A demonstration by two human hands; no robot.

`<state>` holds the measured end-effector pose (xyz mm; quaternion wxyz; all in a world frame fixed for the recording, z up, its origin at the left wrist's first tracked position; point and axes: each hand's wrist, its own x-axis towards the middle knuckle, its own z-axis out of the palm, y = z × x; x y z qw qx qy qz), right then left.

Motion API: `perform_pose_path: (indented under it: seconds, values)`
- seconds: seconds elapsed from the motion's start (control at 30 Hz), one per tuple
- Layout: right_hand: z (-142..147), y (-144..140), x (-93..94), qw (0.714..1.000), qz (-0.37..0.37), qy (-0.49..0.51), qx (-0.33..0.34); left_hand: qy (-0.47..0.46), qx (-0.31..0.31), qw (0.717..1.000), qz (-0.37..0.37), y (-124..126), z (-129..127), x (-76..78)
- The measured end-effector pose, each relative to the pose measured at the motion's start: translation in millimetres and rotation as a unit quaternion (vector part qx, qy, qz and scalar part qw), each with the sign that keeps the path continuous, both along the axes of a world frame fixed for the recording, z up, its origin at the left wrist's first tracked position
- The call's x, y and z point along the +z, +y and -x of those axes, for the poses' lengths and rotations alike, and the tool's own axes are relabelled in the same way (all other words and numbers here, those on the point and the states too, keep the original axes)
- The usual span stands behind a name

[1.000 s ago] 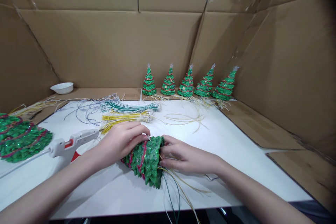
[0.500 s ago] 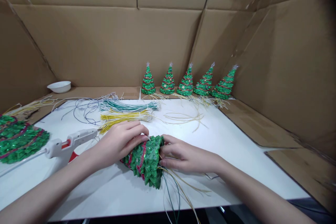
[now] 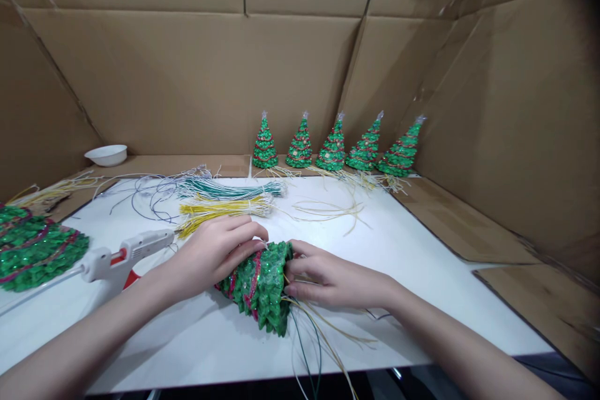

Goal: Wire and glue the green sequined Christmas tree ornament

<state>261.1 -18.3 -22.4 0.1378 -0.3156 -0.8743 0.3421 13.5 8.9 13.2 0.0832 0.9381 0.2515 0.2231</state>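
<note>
A small green glittery Christmas tree (image 3: 262,284) with red trim lies on its side on the white board (image 3: 412,262). My left hand (image 3: 215,253) is wrapped over its narrow upper part. At the wide base, my right hand (image 3: 328,278) presses its fingers in where thin yellow and green wires (image 3: 319,331) trail out toward the front edge.
A white and red glue gun (image 3: 124,253) lies just left of my left hand. Bundles of green and yellow wires (image 3: 225,200) lie behind. Several finished trees (image 3: 332,147) stand in a row at the cardboard back wall. A white bowl (image 3: 105,154) and green tree pieces (image 3: 32,247) sit at left.
Both hands stay on the tree with hardly any movement. The view shifted slightly between the earliest frame and now.
</note>
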Motion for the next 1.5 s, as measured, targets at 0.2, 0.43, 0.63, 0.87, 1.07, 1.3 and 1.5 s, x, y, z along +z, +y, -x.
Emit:
perform_pose_path:
  seconds: [0.2,0.43,0.63,0.87,1.07,1.3,1.5]
  values:
    - [0.0,0.1,0.2,1.0,0.001,-0.005,-0.001,0.011,0.01,1.0,0.02,0.0,1.0,0.2]
    - [-0.4,-0.3,-0.3,1.0,0.001,-0.005,-0.002,0.01,0.009,1.0,0.026,-0.5,0.8,-0.4]
    - [0.0,-1.0,1.9,1.0,-0.001,-0.014,-0.005,0.005,0.007,1.0,0.025,0.1,-0.2,-0.8]
    - [-0.1,-0.5,1.4,1.0,-0.009,-0.013,-0.001,0.003,0.011,0.999,0.039,-2.3,-1.4,1.9]
    - [-0.5,-0.2,0.1,1.0,-0.016,-0.013,0.003,-0.008,0.013,0.999,0.052,-2.7,-3.2,3.2]
    - [-0.7,-1.3,1.7,0.999,-0.027,-0.022,0.001,-0.022,0.018,0.998,0.053,-1.3,-3.8,1.2]
    - [-0.7,-1.9,2.9,0.999,-0.038,-0.028,0.003,-0.04,0.023,0.996,0.082,-2.1,-2.7,-1.6]
